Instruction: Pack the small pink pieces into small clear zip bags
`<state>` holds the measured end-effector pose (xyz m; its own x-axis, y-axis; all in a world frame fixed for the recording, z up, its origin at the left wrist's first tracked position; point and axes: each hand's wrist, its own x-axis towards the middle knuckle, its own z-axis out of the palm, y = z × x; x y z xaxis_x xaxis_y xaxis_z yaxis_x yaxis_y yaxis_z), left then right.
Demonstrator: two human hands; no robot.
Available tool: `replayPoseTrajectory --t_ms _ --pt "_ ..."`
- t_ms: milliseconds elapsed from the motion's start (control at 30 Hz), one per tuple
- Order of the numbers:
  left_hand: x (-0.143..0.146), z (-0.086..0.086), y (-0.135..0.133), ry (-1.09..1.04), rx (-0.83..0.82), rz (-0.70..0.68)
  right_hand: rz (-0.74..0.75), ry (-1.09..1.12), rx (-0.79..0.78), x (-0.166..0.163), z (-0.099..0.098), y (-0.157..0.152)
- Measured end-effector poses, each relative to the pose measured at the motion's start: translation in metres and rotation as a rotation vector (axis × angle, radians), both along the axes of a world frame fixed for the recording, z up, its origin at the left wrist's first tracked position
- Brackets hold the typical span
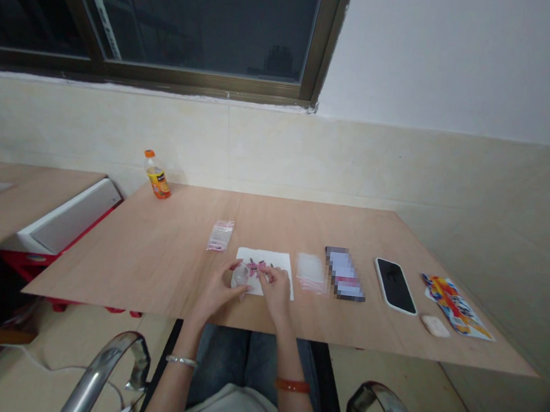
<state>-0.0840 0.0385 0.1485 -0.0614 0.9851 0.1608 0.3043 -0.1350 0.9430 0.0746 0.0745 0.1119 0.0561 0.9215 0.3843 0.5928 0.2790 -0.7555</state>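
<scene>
the left hand (217, 290) curls around a small clear plastic piece (240, 277), probably light and thin-walled, best held by its sides. the right hand (276, 291) pinches a small pink piece (257, 268), which looks soft, over a white paper sheet (269, 261) on the wooden tabletop (153, 245).

Matt plywood tabletop (151, 258), smooth white paper sheet (269, 259), glossy chrome chair arms (98, 371)

I'm making out no readable words: the label on the plastic bottle (158, 182), the pixelated card (345, 274) and the colourful printed packet (456, 306) are all showing print too small or blurred to read.
</scene>
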Motion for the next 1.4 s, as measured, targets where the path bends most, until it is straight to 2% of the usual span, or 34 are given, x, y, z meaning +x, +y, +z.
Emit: replayPoseTrajectory --t_ms 167,267,367,500,633,733,900,1033,1133,1267,1400 --pt "0.002 0.0 0.001 -0.027 -0.026 0.0 0.059 0.205 0.064 0.0 0.04 -0.01" --pt "0.003 0.0 0.001 -0.041 -0.011 -0.024 0.141 0.211 0.068 -0.005 0.05 -0.015" --pt "0.004 0.001 0.001 -0.04 -0.015 -0.011 0.162 0.239 0.046 -0.008 0.044 -0.013" --pt "0.002 0.006 0.002 -0.031 -0.021 0.022 0.111 0.258 0.006 -0.008 0.02 -0.003" --pt "0.0 0.011 0.002 -0.021 -0.037 0.019 0.114 0.035 -0.042 -0.009 -0.003 0.0" --pt "-0.002 0.011 0.003 -0.02 -0.029 0.024 0.132 -0.089 -0.099 -0.013 -0.012 -0.003" --pt "-0.006 0.01 0.004 -0.082 -0.021 -0.03 0.123 -0.198 -0.105 -0.023 -0.016 -0.01" --pt "-0.01 0.013 0.003 -0.192 -0.007 -0.042 0.105 -0.191 -0.098 -0.027 -0.018 -0.011" --pt "-0.012 0.013 0.003 -0.212 0.0 -0.042 0.096 -0.149 -0.102 -0.026 -0.021 -0.008" --pt "-0.014 0.008 0.005 -0.134 -0.008 -0.005 0.066 -0.034 -0.089 -0.02 -0.021 -0.001" --pt "-0.011 0.003 0.005 -0.072 -0.016 0.028 -0.008 0.171 -0.007 -0.013 -0.004 0.001"
